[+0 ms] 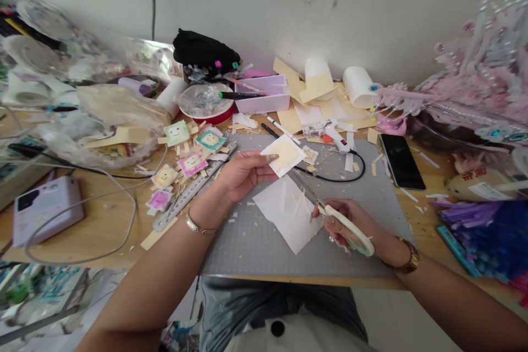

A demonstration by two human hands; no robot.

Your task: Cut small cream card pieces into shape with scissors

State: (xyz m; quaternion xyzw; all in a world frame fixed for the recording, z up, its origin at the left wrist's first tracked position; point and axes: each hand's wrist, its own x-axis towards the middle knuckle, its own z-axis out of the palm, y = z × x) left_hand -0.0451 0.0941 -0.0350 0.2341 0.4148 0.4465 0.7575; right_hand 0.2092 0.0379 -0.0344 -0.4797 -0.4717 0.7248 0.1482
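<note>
Between the thumb and fingers of my left hand (pixel 247 173) is a small square paper piece (pixel 284 155), white at the border and pale yellow in the middle. Short slits show along its lower edge. My right hand (pixel 340 223) is closed around the handles of a pair of scissors (pixel 350 228) with whitish grips. The scissors' blades point up and left, close to the paper piece's lower corner; whether they touch it I cannot tell. Below lies a white paper sheet (pixel 295 231) with thin strips on it, on a grey cutting mat (pixel 243 253).
Left of the mat lie a metal ruler (pixel 181 206) and several coloured square faces (pixel 192 164). A white glue gun (pixel 338 140) with a black cable sits behind my hands. A phone (pixel 401 160) lies at the right; a lilac box (pixel 264 96) stands at the back.
</note>
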